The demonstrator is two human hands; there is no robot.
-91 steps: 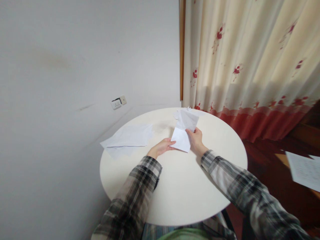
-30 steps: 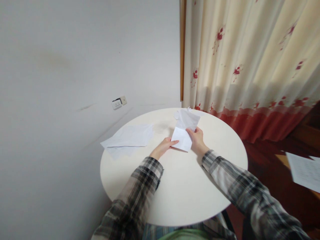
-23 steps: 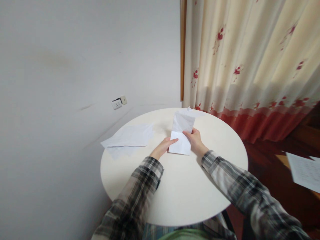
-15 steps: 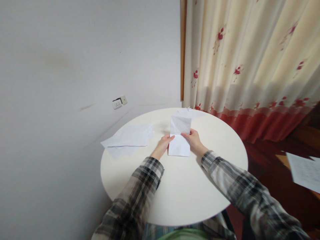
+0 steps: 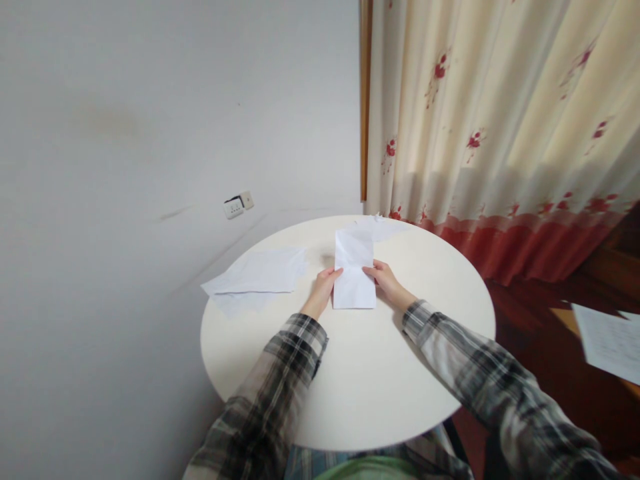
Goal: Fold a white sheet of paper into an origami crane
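Reaches in from the bottom left and lower right of the frame in black, grey and white plaid sleeves, crossing the near half of a round, smooth white worktop. Holds at the middle of the frame, between both hands, a narrow rectangle of creased white paper, turned lengthwise away from the body. Pinches the left edge with the left hand and the right edge with the right hand, pressing thumbs on top beside the crosswise crease; probably gripped there to steady the bend and hold both ends level. Cannot tell the grip beneath, nor whether raised off the worktop. Shows at left a loose pile of flat white sheets, likely placed there to lie outside the arms' reach-path. Shows beyond the held piece, near the far rim, more thin white paper scraps, perhaps pushed back for elbow room. Ends, behind, in a plain pale wall and a cream, red-flowered fabric curtain.
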